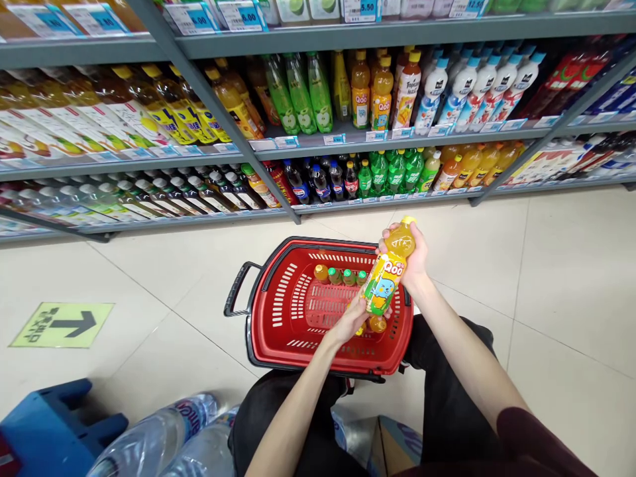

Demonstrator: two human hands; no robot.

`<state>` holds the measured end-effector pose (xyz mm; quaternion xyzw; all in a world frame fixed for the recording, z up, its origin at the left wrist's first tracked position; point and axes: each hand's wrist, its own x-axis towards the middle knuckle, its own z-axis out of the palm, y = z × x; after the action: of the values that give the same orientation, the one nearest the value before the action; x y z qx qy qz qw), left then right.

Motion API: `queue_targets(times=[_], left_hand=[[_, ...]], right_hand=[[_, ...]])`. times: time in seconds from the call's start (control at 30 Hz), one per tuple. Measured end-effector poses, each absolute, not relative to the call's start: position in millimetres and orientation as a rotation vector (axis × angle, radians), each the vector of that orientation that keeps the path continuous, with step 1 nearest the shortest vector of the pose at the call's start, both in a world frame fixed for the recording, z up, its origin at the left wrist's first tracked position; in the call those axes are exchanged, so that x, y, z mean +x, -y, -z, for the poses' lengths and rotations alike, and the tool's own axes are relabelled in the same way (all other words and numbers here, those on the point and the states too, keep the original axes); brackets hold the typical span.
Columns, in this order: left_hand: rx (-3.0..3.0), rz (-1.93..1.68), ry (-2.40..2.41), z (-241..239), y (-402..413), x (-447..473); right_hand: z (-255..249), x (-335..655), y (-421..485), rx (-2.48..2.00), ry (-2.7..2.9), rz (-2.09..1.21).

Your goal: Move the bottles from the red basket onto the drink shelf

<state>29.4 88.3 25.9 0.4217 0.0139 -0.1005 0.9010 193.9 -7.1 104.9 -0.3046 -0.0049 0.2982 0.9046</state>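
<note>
Both my hands hold a Qoo juice bottle [388,275], orange-yellow with a yellow cap, tilted above the right side of a red shopping basket [278,291]. My left hand [352,319] is closed round its lower end. Higher up, near the neck, my right hand [416,255] grips it, its fingers partly behind the bottle. Inside the basket, several small bottles with green caps [348,277] and one with an orange cap [321,273] stand along the far side. Another orange bottle [377,324] shows below my left hand, partly covered.
Drink shelves [348,136] with price tags run across the far side. The basket's black handle [241,288] sticks out leftward. Large water bottles [163,424] and a blue plastic stand [54,424] are at lower left. A floor arrow sign [62,324] lies on the tiles.
</note>
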Motion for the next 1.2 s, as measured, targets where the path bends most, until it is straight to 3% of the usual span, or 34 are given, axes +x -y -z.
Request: queue_targets(times=[1.2], left_hand=[[1.035, 0.234, 0.132, -27.5, -97.6, 31.3]], right_hand=[[-106.3, 196.0, 8.3, -0.725, -0.075, -0.569]])
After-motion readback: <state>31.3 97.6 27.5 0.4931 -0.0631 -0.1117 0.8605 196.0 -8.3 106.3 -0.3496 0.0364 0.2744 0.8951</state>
